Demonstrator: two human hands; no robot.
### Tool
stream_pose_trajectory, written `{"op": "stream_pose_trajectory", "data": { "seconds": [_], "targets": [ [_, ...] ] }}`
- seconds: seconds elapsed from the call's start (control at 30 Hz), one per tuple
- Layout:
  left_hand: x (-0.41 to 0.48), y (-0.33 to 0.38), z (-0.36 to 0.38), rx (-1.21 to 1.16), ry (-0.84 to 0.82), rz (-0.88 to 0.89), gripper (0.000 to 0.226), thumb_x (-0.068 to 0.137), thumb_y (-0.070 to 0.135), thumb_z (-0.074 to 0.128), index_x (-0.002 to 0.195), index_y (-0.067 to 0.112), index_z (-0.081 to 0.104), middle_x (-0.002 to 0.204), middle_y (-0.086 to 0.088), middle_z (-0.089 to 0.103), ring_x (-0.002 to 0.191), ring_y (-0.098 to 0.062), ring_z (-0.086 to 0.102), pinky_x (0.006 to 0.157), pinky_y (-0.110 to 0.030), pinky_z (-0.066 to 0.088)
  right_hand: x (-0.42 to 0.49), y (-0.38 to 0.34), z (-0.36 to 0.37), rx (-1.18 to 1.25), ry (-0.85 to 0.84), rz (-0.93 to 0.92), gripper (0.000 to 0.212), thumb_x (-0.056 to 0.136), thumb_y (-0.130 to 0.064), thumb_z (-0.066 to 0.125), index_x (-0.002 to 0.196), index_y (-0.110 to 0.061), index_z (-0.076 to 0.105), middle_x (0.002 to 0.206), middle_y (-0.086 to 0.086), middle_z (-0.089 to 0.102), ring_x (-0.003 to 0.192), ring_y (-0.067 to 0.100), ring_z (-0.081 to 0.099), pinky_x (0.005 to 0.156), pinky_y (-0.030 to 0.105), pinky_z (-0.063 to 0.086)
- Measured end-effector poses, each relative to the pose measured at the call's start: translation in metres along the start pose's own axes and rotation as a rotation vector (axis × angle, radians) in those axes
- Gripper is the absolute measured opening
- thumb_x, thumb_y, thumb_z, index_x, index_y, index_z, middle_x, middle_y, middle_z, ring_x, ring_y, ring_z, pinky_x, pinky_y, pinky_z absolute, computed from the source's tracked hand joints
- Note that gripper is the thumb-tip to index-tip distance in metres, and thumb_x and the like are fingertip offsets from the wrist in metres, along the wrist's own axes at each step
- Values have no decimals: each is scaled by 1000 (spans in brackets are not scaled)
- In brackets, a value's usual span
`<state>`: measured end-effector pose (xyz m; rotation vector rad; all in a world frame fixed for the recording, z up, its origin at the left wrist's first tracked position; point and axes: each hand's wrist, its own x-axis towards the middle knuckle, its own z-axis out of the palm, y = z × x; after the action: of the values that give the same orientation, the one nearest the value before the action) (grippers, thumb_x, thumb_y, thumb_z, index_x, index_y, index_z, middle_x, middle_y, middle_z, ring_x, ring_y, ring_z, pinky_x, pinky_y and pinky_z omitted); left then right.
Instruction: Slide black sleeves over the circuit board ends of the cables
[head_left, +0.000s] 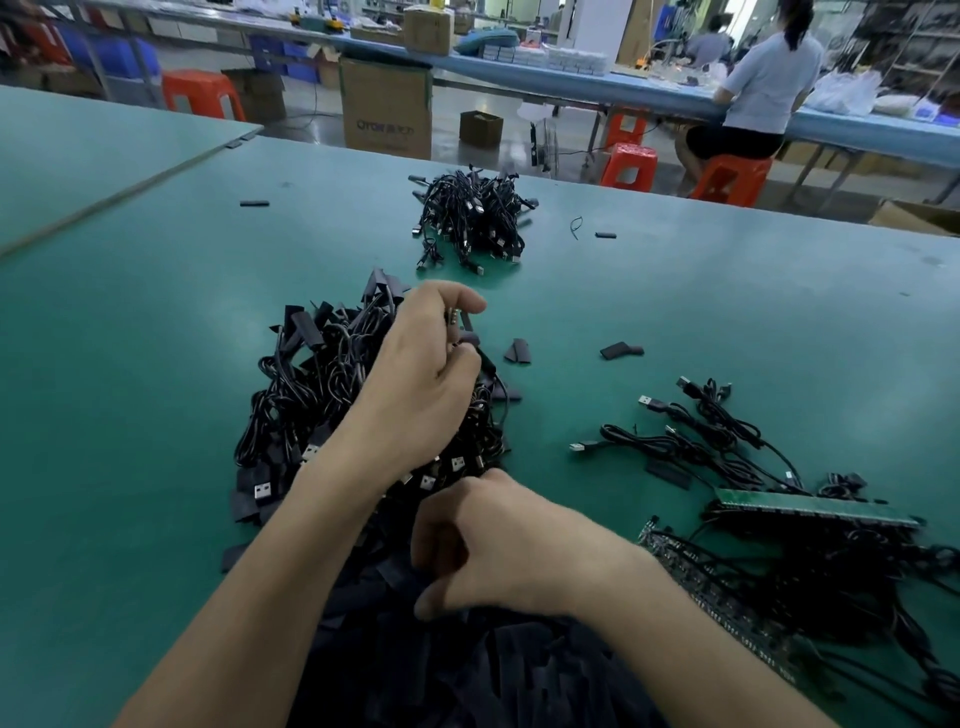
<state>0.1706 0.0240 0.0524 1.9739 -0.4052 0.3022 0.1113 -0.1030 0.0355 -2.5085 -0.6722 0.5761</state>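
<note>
Fingers (460, 305) (L) pinch cable (456, 319) — heap (311, 395) under, bundle (472, 218) beyond.

Two hands (421, 384), three cable heaps (322, 395), one sleeve pile (467, 675).

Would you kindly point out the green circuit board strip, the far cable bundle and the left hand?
green circuit board strip (815, 506): head view, middle of the strip.
far cable bundle (475, 218): head view, centre of tangle.
left hand (421, 374): head view, back of hand.

Left hand (426, 374) extended, pinching, right hand (498, 545) curled, nearer body
</note>
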Motion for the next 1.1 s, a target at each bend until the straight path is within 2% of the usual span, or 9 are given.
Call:
{"op": "stream_pose_trajectory", "data": {
  "seconds": [0.1,0.17,0.27,0.43,0.57,0.7,0.77,0.93,1.1],
  "targets": [
    [1,-1,3,63,-78,-12,51,95,-10,34,136,17,45,106,10,42,94,4,47,89,-14,42,4,-5,9,-106,28,35,32,74,-54,79,92,-34,61,98,-7,52,88,17,55,66,28,43],
    [1,-1,5,38,-121,-7,54,97,-11,31,145,12,42,116,3,47,104,-3,53,102,-28,45,6,-7,15,-144,38,45,29,80,-48,76,98,-29,62,103,-3,49,88,22,55,71,31,45],
    [0,-2,7,-13,-165,17,50,104,-1,33,152,12,34,125,0,53,115,-5,61,107,-28,46,7,-6,20,-54,45,50,11,86,-30,71,91,-27,61,109,1,55,95,25,59,80,38,53],
    [-3,2,8,-144,-110,14,32,105,2,41,134,13,47,103,5,69,92,-5,72,86,-20,56,5,0,14,56,113,4,8,85,-18,63,84,-23,57,92,1,61,81,21,60,70,39,56],
    [-3,6,8,-184,-59,-4,13,104,7,48,99,18,43,95,4,74,73,-9,74,71,-14,53,-2,18,-17,268,403,37,17,79,-9,70,76,-18,55,74,4,66,66,20,61,60,37,51],
    [-3,7,7,-158,-5,6,7,101,10,56,98,13,62,86,7,74,70,-4,72,65,-12,52,-13,37,-43,551,586,48,25,85,-1,70,91,-24,63,66,-1,67,66,21,66,58,25,46],
    [-2,7,5,-173,46,4,14,99,12,61,98,23,69,74,4,73,64,-3,69,59,-10,49,-16,44,-51,587,688,55,32,89,-2,66,100,-32,67,66,-5,66,65,21,63,59,30,48],
    [-4,6,6,-166,6,-18,22,93,11,70,105,29,69,72,7,72,57,-5,67,55,-14,51,-20,48,-61,623,889,7,34,94,-5,61,97,-37,72,68,-15,68,63,2,58,58,21,47],
    [-4,5,11,-189,-47,-73,18,87,12,77,86,26,66,70,10,73,55,-8,66,56,-19,54,-23,48,-63,574,955,-78,26,86,-16,77,96,-39,71,83,-23,73,70,-4,61,67,13,46]
  ]
}}
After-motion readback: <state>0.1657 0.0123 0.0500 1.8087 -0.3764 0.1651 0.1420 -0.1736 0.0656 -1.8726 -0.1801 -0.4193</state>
